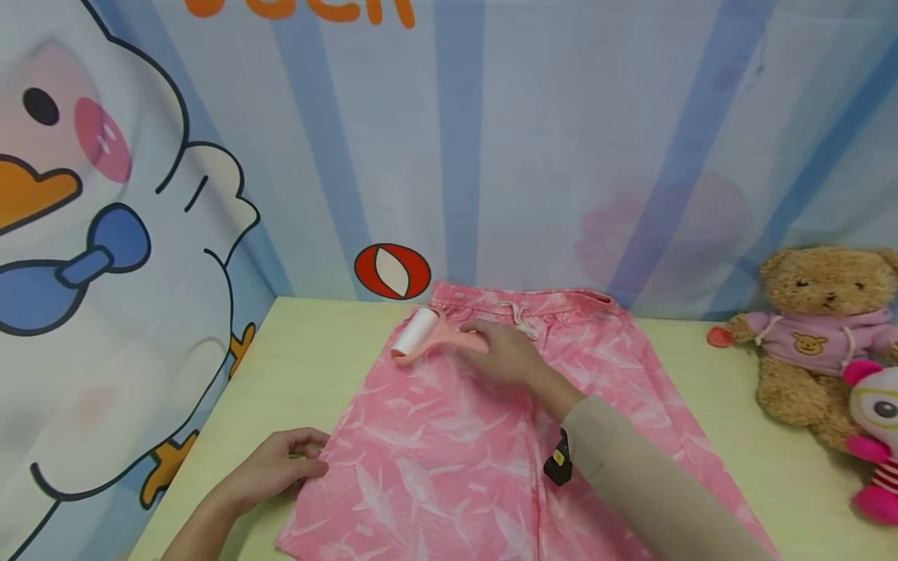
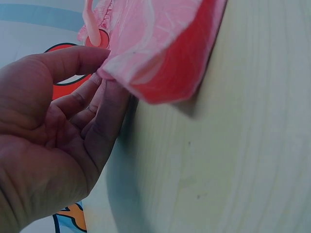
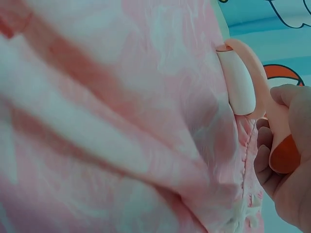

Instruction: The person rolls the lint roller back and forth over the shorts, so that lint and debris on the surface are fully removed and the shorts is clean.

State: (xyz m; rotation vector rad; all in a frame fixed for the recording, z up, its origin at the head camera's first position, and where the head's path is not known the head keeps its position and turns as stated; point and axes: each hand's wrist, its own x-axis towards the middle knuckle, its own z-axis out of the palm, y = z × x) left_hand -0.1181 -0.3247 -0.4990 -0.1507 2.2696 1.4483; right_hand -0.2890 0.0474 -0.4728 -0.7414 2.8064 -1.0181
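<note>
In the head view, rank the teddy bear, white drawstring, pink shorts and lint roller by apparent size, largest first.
1. Pink shorts, running past the bottom edge
2. Teddy bear, partly hidden
3. Lint roller, handle partly covered
4. White drawstring

Right hand [image 1: 507, 354] grips roller [image 1: 415, 333]; left hand [image 1: 276, 467] touches shorts [image 1: 435, 436].

No complete word can be read. In the head view, orange lettering [image 1: 333, 12] runs along the top edge, left of centre, on the striped backdrop [image 1: 533, 156]; the frame cuts it, so only the lower parts of the letters show. Small pale marks [image 1: 477, 488] on the pink shorts [image 1: 449, 436], low in the frame, and a yellow patch [image 1: 558, 457] on the black wrist device [image 1: 557, 471], below centre right, are too small to make out.
</note>
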